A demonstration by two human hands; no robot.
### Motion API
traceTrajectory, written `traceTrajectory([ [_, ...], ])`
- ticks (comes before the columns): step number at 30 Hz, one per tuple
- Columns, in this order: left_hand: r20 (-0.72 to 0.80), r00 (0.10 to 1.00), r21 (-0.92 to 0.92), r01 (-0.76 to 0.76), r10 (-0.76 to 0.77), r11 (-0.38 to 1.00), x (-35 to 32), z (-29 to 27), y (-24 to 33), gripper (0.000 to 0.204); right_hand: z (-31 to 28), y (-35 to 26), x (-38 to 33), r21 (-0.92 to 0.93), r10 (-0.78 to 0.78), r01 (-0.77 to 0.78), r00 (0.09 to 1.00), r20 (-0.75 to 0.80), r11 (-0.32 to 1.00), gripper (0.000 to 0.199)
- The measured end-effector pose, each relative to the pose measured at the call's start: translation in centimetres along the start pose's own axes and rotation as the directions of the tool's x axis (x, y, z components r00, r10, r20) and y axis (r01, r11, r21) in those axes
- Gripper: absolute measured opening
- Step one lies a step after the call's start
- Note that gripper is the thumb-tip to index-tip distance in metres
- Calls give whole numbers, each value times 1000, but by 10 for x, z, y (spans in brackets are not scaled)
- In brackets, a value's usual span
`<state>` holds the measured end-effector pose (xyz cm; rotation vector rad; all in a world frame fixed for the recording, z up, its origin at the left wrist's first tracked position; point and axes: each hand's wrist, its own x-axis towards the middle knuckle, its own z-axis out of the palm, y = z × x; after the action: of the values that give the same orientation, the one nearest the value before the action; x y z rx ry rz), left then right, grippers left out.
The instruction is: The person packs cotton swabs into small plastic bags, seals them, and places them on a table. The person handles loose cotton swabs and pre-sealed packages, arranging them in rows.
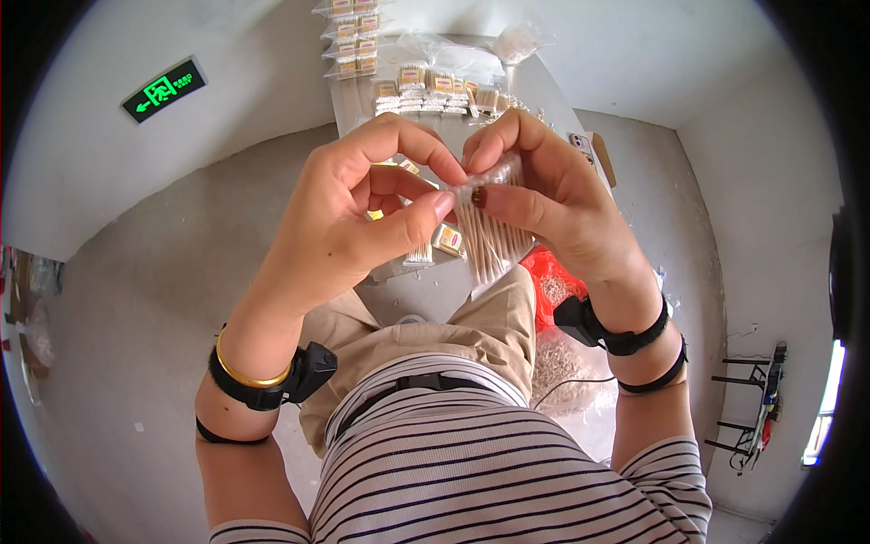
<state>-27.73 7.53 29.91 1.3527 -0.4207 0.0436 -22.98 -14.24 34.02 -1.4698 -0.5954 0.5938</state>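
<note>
A clear plastic bag of cotton swabs [494, 238] hangs in front of me, its wooden sticks pointing down and its white tips at the top. My right hand [553, 195] grips the bag's upper right part between thumb and fingers. At the upper left corner my left hand [367, 195] pinches the plastic between thumb and fingertips. Below the left fingers, a small pack of swabs with a yellow label [449, 239] lies near the table's front edge; other packs behind it are partly hidden by my hand.
Packed swabs [439, 86] stand in rows on the grey table [557, 86], beside a tall stack of bagged packs [353, 41]. A phone [581, 143] lies at the right edge. Right of my legs are a red bag [548, 281] and a clear bag of loose swabs [566, 372].
</note>
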Motion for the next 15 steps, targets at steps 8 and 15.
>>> traceTrajectory([
  [8,16,999,61,32,-33,998,0,3,9,11,0,5,0,80,2,-3,1000,13,997,21],
  [15,-3,993,86,115,-115,990,2,4,14,11,-2,8,0,0,-5,5,1000,-6,1000,19],
])
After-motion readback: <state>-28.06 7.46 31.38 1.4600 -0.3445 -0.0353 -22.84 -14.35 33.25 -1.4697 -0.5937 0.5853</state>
